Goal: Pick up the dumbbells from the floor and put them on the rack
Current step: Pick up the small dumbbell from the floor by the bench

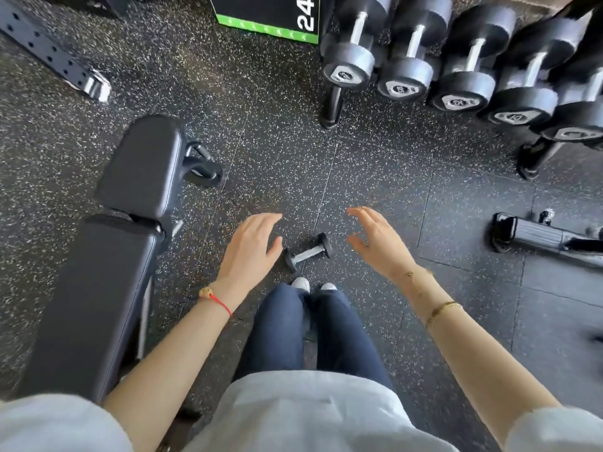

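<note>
- Lying on the speckled rubber floor (277, 151), a small dumbbell (307, 252) is seen between the two hands, just ahead of the white shoes (301, 283).
- The left hand (249, 247) and right hand (378, 239) are held apart, fingers spread, nothing grasped.
- If only a round end is pinched, a slip is judged likely; the feet sit directly below.
- The rack (332, 106) beyond the hands is crowded with large dumbbells (463, 57); fingers could be caught between heads.
</note>
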{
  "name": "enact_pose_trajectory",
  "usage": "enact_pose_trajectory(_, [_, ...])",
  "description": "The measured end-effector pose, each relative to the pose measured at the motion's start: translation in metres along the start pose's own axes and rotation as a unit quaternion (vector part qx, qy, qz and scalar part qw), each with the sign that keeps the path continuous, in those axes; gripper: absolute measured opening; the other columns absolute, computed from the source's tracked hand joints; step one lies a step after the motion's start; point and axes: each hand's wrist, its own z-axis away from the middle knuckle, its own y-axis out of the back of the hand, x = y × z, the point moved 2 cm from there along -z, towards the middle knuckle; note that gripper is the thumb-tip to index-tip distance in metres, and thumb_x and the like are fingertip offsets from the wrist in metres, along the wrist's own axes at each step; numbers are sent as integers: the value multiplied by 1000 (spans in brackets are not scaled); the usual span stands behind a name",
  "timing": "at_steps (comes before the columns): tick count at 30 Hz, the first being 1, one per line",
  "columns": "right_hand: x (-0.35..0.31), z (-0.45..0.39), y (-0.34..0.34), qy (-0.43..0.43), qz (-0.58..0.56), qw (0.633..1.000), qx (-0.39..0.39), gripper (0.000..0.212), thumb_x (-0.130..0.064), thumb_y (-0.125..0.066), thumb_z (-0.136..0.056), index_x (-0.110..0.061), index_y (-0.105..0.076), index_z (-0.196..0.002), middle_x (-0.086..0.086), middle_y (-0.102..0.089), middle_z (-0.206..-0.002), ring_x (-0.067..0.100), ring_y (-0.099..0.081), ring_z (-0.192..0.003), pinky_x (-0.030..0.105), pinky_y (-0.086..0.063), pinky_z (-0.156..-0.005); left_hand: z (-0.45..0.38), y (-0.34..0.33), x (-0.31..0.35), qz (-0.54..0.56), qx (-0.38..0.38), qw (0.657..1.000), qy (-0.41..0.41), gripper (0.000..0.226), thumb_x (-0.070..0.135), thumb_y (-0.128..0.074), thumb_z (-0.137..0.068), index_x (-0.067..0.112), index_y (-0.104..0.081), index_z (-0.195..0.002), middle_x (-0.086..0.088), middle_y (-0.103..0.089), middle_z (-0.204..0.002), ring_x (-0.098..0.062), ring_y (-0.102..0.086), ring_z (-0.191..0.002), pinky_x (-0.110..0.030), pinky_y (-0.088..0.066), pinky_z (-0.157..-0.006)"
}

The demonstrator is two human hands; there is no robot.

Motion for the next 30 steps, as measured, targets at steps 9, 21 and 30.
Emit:
enact_pose_trajectory(9, [115,-131,-189,29,68,990,-119,56,-19,-60,-90,-9,-40,-141,12,-47,-143,29,-42,-134,37,-36,-109,-74,-240,-83,1,-92,995,43,46,26,-58,-94,12,-50,-138,-4,-58,-135,-19,-50,-128,-31,-43,-105])
enact_pose_trajectory(21, [241,-259,-446,54,130,960,-242,50,-13,-56,-87,-4,-43,-135,16,-49,-135,33,-46,-127,40,-40,-105,-150,-522,-188,-53,-199,979,5,46,31,-55,-94,5,-49,-131,-10,-54,-126,-26,-49,-122,-39,-46,-99])
enact_pose_trajectory(30, [254,-291,-530,137,303,900,-282,33,-9,-53,-92,-5,-56,-125,12,-60,-127,30,-59,-117,38,-49,-93,-163,-611,-208,-86,-284,954,43,41,33,-59,-89,6,-59,-119,-14,-61,-118,-31,-57,-114,-40,-50,-89])
